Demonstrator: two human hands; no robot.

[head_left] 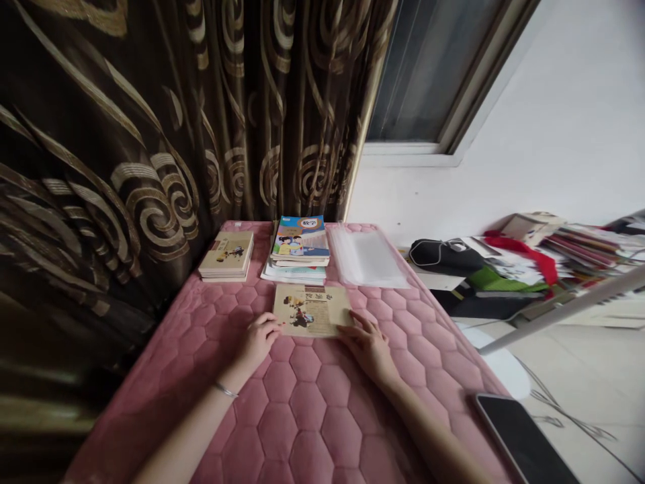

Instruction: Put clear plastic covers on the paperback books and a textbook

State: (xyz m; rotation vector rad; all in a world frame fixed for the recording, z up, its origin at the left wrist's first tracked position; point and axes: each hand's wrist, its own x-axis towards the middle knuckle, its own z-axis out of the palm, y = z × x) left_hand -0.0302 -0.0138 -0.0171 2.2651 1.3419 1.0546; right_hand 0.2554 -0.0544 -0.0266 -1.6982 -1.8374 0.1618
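Note:
A beige book [322, 316] with dark lettering and small painted figures on its cover lies crosswise on the pink quilted pad. My left hand [261, 338], a thin bracelet at its wrist, grips the book's left edge with bent fingers. At the opposite edge my right hand [369, 341] has its fingers along the near right corner, gripping it. Beyond the book is a stack of textbooks [301, 243], topped by a blue one with cartoon children. To the left sits a stack of similar beige books [228, 255]. Clear plastic book covers [370, 259] lie to the right.
A dark patterned curtain [166, 168] hangs along the left and back of the quilted pad [305, 430]. A phone or tablet [521, 437] lies by the near right edge. Papers, a red cloth [527, 255] and a dark pouch [443, 257] are piled beyond the right side.

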